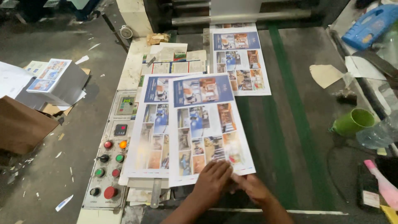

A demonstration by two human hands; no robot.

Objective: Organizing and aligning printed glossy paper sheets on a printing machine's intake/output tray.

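A glossy printed sheet [207, 124] with a blue header and several photo panels lies on top of a stack of similar sheets [147, 137] on the machine bed. My left hand [213, 180] presses flat on the sheet's near right corner. Just right of it, my right hand [253, 188] touches the sheet's near edge with its fingertips. Another printed sheet [240, 62] comes out from under the rollers [240, 16] at the far end.
A control panel [108, 159] with red, green and orange buttons is at the left. On the floor stands a pile of printed sheets [56, 81] beside a cardboard box [20, 124]. A green cup [352, 122], a plastic bottle [379, 132] and a blue tool [371, 25] are on the right.
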